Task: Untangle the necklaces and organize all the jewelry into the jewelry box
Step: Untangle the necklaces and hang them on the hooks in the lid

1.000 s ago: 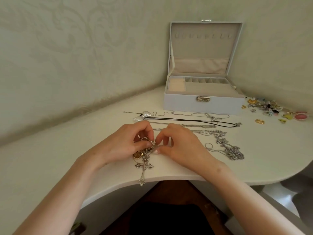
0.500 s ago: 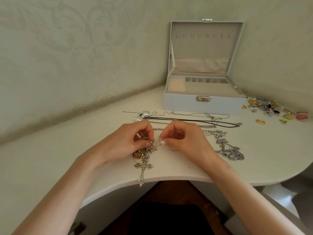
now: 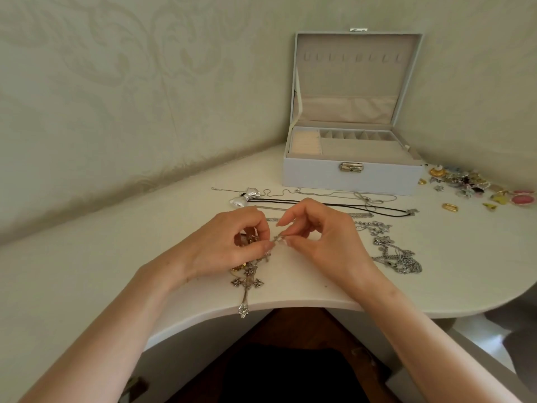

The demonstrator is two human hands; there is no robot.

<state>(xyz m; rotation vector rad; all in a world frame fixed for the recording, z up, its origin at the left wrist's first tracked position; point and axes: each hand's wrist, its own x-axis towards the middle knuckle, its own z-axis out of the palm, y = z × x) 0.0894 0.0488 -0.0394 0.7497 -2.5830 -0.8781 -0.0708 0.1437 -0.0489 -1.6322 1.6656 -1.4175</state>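
Closest to me, a big silver cross (image 3: 247,285) lies on the white counter (image 3: 87,271). Its tip pokes just over the front edge. The cross is part of a tangle of necklaces (image 3: 250,263) with some gold bits in it, and the tangle lies partly under my left hand (image 3: 229,245).

My left hand has its fingers curled. Its thumb and first finger pinch a small silver piece of the tangle. My right hand (image 3: 322,242) is just beside it, curled too, and pinches the same small piece from the other side.

Near my right hand, on its right, lies a heap of silver chains (image 3: 398,257). Behind my hands a black cord (image 3: 334,205) and a thin silver chain (image 3: 319,194) lie stretched out across the counter. A shiny silver bow (image 3: 245,196) sits at their left end.

Farther back is the jewelry box (image 3: 319,177), close to the wall (image 3: 145,97), with its lid standing open. To the right of the box lies a bunch of small bright pieces (image 3: 470,184), with a gold clip (image 3: 449,207) in front of them.
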